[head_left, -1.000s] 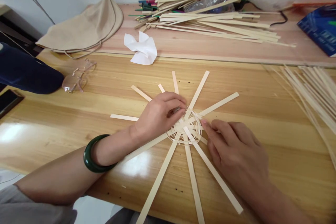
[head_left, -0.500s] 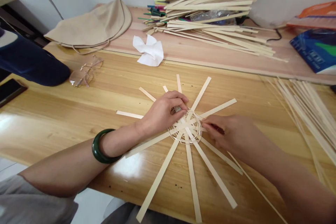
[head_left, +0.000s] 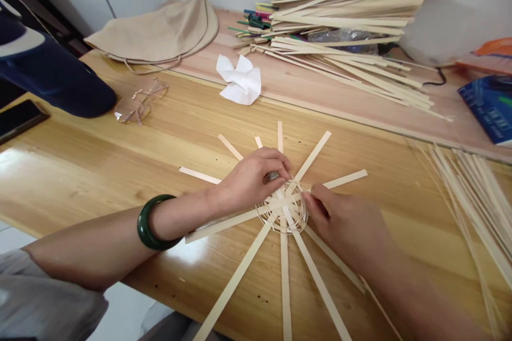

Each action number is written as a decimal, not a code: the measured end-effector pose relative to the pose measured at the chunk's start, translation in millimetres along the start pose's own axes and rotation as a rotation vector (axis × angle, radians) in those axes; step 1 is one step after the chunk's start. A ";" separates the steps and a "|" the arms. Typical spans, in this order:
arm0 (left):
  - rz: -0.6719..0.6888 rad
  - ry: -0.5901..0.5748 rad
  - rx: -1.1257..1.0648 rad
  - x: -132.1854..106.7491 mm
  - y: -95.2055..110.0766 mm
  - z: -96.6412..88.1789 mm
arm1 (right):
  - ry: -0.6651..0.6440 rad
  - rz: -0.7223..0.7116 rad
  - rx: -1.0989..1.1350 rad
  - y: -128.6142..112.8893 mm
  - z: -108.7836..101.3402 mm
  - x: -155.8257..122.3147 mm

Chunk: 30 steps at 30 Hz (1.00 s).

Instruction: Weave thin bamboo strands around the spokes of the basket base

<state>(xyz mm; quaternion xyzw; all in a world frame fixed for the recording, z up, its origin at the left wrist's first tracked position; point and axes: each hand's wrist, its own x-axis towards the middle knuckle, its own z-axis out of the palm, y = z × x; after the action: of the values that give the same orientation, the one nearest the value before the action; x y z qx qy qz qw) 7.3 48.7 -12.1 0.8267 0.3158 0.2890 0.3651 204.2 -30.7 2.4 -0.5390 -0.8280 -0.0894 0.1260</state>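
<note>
A round woven base (head_left: 283,218) of flat pale strips lies on the wooden table, its spokes spreading outward like a star. Thin strands circle its centre. My left hand (head_left: 258,173), with a green bangle on the wrist, pinches the far left rim of the weave between thumb and fingers. At the right rim, my right hand (head_left: 344,221) is closed on a thin weaving strip. The strip's loose tail (head_left: 382,306) comes out below that hand and runs toward the table's near edge. Both hands' fingertips partly cover the rim.
More pale strips (head_left: 474,192) lie on the right, with a large strip bundle (head_left: 348,10) at the back. White crumpled paper (head_left: 242,82), glasses (head_left: 142,101), a beige cloth bag (head_left: 160,29), a dark blue bottle holder (head_left: 60,74), a phone (head_left: 20,119) and a blue packet (head_left: 490,109) surround the work.
My right hand has shifted slightly along the rim, its fingers now nearer the far right side. My left hand keeps its pinch. The whole view has tilted a little.
</note>
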 end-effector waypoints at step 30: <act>-0.123 0.130 -0.093 -2.9 4.5 -5.1 | -0.083 -0.091 -0.203 -14.1 -8.5 -6.3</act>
<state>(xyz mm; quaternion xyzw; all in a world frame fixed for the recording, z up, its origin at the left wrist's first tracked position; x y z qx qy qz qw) 3.2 46.3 -6.3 0.7674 0.3752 0.3335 0.3988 194.7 -44.3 8.4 -0.5141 -0.8428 -0.1560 0.0321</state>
